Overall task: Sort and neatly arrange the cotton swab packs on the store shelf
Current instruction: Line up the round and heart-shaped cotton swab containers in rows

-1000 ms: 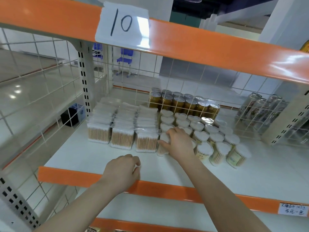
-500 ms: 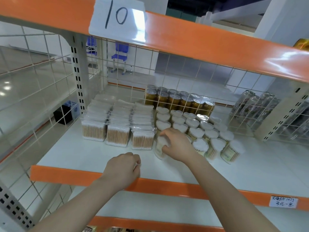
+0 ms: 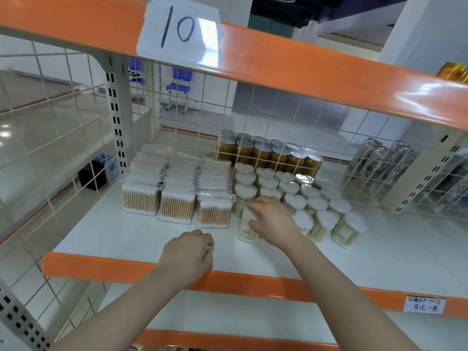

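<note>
swab tub (image 3: 247, 225) under the right hand (image 3: 272, 220) now stands tilted and pulled slightly forward of its row, where a second ago it sat tucked against the square packs with the palm flat on its lid; the fingers and thumb now curl round its upper part and hold it, its base on the white shelf (image 3: 131, 239) near the front centre. left hand (image 3: 188, 257) has barely shifted: it stays on the orange front lip (image 3: 101, 266), fingers loosely curled, holding nothing that shows. heart-lidded clear tubs (image 3: 295, 198), each packed with upright wooden-stick cotton swabs, stand in rows to the right of the held tub, the front ones leaning. to its left, three rows of clear square packs (image 3: 177, 188) hold swabs standing on end, white tips up, stacked back toward the wire grid (image 3: 202, 107). behind the grid, gold cans (image 3: 268, 154) with clear lids stand in a block, and silver cans (image 3: 379, 160) lie further right. a paper sign reading 10 (image 3: 179, 29) is on the upper orange rail, and a handwritten price tag (image 3: 424, 304) on the front lip at right.
</note>
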The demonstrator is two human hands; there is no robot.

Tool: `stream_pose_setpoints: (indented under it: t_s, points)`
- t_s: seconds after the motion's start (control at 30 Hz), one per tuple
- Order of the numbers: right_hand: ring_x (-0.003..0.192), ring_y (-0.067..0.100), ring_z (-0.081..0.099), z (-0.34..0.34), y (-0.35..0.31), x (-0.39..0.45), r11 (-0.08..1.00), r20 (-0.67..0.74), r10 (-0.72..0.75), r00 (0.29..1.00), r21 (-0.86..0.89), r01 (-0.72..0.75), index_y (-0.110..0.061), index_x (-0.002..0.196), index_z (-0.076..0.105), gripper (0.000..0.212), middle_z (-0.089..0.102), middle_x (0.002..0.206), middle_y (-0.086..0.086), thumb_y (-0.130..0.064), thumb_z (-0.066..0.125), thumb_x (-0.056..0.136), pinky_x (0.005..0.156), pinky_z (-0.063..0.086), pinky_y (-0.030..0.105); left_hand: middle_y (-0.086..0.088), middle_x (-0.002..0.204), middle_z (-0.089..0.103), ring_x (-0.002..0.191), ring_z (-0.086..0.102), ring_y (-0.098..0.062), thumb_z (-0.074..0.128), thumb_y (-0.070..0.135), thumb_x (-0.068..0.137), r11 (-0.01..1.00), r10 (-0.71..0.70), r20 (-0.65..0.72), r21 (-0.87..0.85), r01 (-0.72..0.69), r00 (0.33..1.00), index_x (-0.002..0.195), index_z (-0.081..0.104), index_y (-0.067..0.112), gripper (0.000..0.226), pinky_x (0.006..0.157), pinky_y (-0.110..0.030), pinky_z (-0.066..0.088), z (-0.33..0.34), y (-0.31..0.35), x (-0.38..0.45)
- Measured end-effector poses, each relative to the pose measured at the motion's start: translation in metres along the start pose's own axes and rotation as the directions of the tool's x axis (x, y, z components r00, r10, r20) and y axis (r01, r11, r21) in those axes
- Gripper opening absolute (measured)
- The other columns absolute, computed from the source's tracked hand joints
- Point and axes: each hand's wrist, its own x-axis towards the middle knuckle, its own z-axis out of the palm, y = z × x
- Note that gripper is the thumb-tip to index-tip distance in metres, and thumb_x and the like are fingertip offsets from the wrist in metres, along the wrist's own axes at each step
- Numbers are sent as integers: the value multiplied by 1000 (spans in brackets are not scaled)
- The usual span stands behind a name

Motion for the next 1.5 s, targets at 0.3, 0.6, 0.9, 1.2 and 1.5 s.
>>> stream_pose_setpoints:
  t_s: [0.3, 0.6, 0.9, 1.2, 1.5]
  points:
    - [119, 18, 50, -2, 1, -1, 973, -18, -59, 998, 221, 61, -10, 120, 61, 42, 56, 130, 5, 8, 47, 86, 81, 23, 1, 9, 113, 54, 107, 50, -10, 39, 29, 94, 1000, 25, 18, -18, -25, 1000, 116, 56, 29, 27, 81, -24, 42, 6, -1, 5]
    - [111, 17, 47, 10, -7, 4, 993, -44, -11, 999, 120, 16, -17, 126, 52, 44, 51, 125, 0, -27, 63, 85, 90, 37, 24, 7, 112, 54, 107, 49, -13, 40, 29, 93, 999, 45, 7, -12, -45, 999, 115, 56, 28, 27, 80, -25, 40, 7, -6, 11]
    - [107, 17, 48, 14, -8, 9, 992, -95, 28, 995, 124, -16, -13, 120, 53, 32, 52, 122, 2, -14, 56, 88, 80, 36, 23, 8, 112, 54, 107, 49, -12, 39, 28, 94, 998, 63, 9, -20, -63, 998, 115, 56, 27, 27, 80, -24, 40, 10, -11, 11]
    - [103, 17, 51, 14, -2, 4, 982, -146, 53, 988, 187, -25, -14, 118, 57, 37, 54, 119, 2, -12, 62, 81, 75, 36, 21, 8, 111, 54, 106, 50, -11, 39, 28, 94, 996, 90, -17, -17, -90, 996, 115, 56, 28, 27, 78, -23, 40, 11, -13, 11]
    - [105, 25, 54, -11, 42, -21, 958, -268, 227, 936, 232, -166, -8, 112, 64, 35, 60, 114, 9, 3, 52, 82, 78, 39, 23, 6, 83, 64, 74, 64, -17, 41, 27, 76, 972, 231, -162, -12, -236, 959, 88, 70, 21, 32, 61, -28, 51, 10, 1, 18]
